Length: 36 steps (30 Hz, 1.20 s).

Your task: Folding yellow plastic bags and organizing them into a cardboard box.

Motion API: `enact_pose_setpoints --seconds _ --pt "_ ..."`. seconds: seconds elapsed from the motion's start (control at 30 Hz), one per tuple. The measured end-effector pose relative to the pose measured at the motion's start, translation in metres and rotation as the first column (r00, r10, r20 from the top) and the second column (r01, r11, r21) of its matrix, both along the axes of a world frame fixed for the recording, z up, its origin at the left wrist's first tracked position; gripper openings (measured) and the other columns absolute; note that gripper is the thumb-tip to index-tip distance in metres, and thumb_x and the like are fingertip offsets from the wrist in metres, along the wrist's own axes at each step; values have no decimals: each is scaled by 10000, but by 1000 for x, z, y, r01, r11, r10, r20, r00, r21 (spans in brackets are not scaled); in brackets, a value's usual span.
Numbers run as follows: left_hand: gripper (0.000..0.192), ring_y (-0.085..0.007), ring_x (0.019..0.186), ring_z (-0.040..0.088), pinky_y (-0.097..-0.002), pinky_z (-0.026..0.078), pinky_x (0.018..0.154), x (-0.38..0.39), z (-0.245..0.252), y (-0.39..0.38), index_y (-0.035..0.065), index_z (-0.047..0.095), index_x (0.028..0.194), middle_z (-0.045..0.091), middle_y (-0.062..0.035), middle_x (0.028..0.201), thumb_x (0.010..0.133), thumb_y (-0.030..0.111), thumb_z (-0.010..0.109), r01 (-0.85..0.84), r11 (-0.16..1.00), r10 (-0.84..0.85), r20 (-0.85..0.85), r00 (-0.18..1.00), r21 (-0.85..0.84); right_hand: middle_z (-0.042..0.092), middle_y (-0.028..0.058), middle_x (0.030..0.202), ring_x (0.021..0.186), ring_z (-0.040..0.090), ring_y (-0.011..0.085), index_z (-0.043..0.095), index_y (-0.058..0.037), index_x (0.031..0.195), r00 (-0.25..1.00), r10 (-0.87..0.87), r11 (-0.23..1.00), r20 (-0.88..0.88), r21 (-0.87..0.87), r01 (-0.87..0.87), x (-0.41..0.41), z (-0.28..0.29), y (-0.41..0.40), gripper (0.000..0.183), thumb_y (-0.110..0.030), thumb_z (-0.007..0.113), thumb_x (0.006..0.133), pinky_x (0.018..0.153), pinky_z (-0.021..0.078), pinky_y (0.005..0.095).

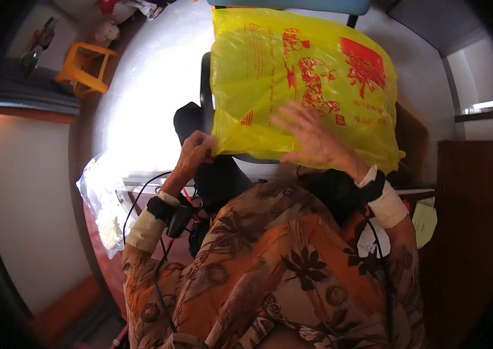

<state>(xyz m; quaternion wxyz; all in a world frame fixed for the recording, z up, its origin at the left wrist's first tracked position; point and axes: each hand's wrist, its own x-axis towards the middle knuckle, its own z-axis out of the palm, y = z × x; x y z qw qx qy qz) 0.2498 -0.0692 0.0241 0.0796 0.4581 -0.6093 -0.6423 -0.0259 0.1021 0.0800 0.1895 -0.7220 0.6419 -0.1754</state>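
A large yellow plastic bag with red print lies spread out in front of me, over what looks like a dark-framed chair. My left hand pinches the bag's near left corner between thumb and fingers. My right hand is over the near part of the bag, fingers spread and slightly blurred; whether its palm touches the plastic I cannot tell. What lies beneath the bag is hidden.
A yellow plastic stool stands at the upper left. A clear plastic bag with whitish contents lies left of my left forearm. A blue surface edge is beyond the bag, a cardboard box to its right. Black cables run along both arms.
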Motion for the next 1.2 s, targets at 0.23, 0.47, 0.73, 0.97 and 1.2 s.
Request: enact_pose_setpoints --seconds 0.23,0.47,0.73,0.97,1.2 --pt "539 -398 1004 509 -412 481 788 -35 41 26 29 456 1189 493 -195 1099 726 152 703 395 421 -345 259 902 -816 439 205 1254 1234 340 388 349 -72 1382 947 -114 990 -301 -119 81 3 -47 34 695 -208 659 774 1036 202 612" --pt "214 -363 745 593 -421 487 624 -4 8 -23 47 603 959 582 -158 830 776 -7 506 259 305 -194 207 959 -917 522 152 999 1016 464 309 527 13 1178 787 -410 835 -461 -537 120 -18 -71 33 472 -63 607 719 945 346 543" --pt "179 -286 725 605 -365 482 665 16 9 -75 -30 586 937 607 -176 827 856 101 495 256 361 -121 227 966 -897 634 162 878 794 602 329 621 -33 956 691 -641 766 -335 -229 600 -133 -58 129 241 -53 576 720 747 461 416" --pt "131 -304 680 610 -360 483 643 6 14 -69 -18 586 881 618 -174 774 809 29 487 239 463 -80 229 970 -854 597 156 783 752 585 341 617 -35 869 665 -633 772 -396 -388 503 -149 -65 166 141 -55 576 735 704 449 439" --pt "92 -256 627 582 -350 474 600 14 0 -78 -14 553 842 587 -162 707 836 69 514 197 421 -58 190 980 -886 586 150 900 837 579 310 589 -34 902 438 -685 725 -582 -489 486 -194 -36 187 140 -60 563 766 691 445 427"
